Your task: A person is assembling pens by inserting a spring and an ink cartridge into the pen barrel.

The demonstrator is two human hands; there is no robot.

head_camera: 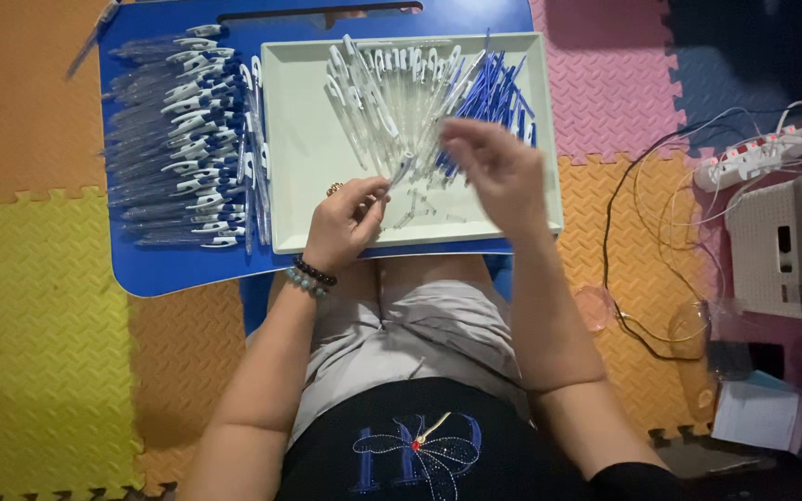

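A person sits on the floor with a blue lap desk (pixel 169 264) over the legs. On the desk lies a pale green tray (pixel 303 186).

The left hand (pixel 345 223) is low in the tray. Its fingers are pinched shut on a clear pen tube (pixel 401 172), which points up and to the right. This hand has a ring and two bead bracelets (pixel 310 276) on the wrist.

The right hand (pixel 494 172) hangs just above the tray, near the tip of that tube. Its fingers are bent and a bit blurry, so it is hard to tell if they hold anything.

At the top of the tray lies a fan of clear tubes with white clips (pixel 387 83). Right beside them is a bunch of thin blue pen refills (pixel 498 83).

Left of the tray, on the desk, many finished pens (pixel 183 139) lie in a pile.

Soft foam mats (pixel 39 306) in many colours cover the floor. A white power strip (pixel 758 153) with wires lies far to the right.
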